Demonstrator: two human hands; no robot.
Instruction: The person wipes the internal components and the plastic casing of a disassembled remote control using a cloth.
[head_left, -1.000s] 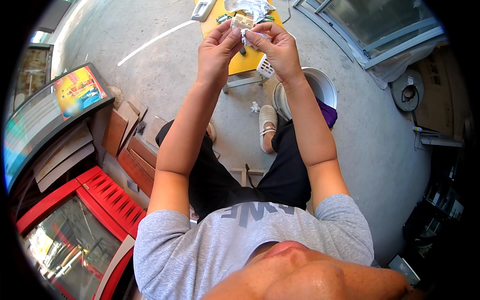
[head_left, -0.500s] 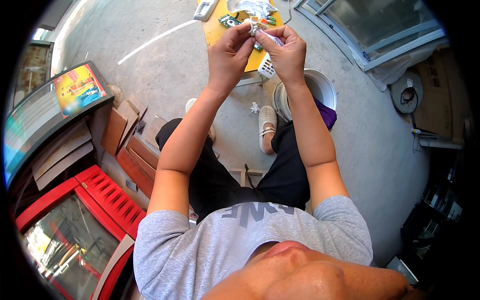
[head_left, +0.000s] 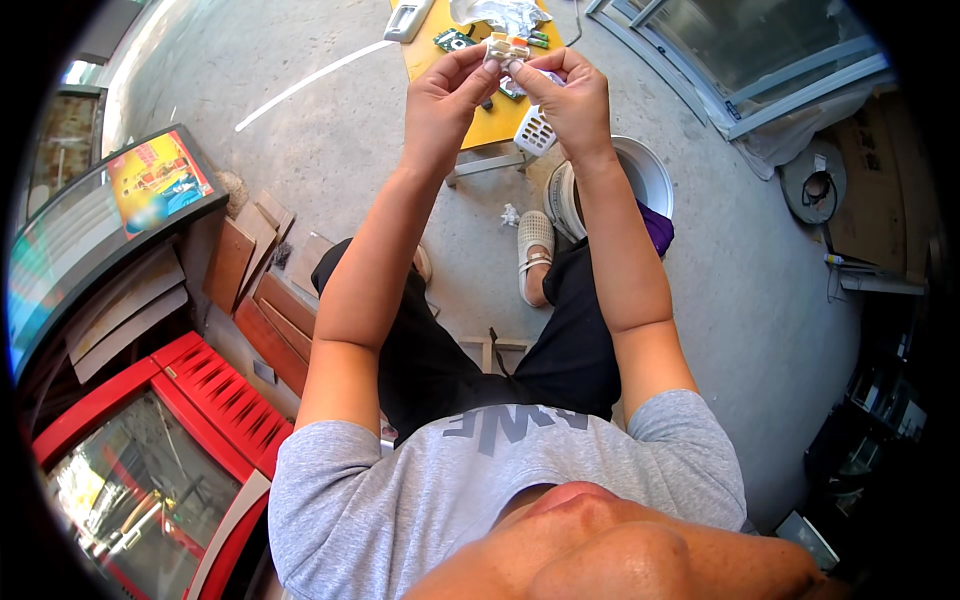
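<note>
- The left hand point(head_left: 440, 105) was narrowed to a pinch, thumb against fingers, on the left side of a small cream plastic part point(head_left: 508, 47).
- The right hand point(head_left: 572, 108) pinched the same part from the right, its thumb near the left thumb; the remaining fingers were curled.
- The cream plastic part was held up over the yellow-topped table point(head_left: 485, 130), inward from its near edge, with a touch of orange at its top; its exact kind was too small to tell.
- A green circuit board point(head_left: 452, 40) lay on the table between its left edge and the held part.
- A small dark piece point(head_left: 487, 104) lay just beside the left thumb, toward the near edge.
- A white perforated plastic piece point(head_left: 535, 131) showed at the near right corner, below the right hand.
- A pale grey plastic housing point(head_left: 408, 20) lay at the left edge, farther from the person.
- Crumpled white sheeting point(head_left: 505, 12) lay beyond the hands.
- On the floor, a whitish bucket point(head_left: 645, 170) stood right of the table, with purple cloth point(head_left: 655, 228) beside it, and a crumpled white scrap point(head_left: 510, 215) lay near a beige shoe point(head_left: 536, 238).
</note>
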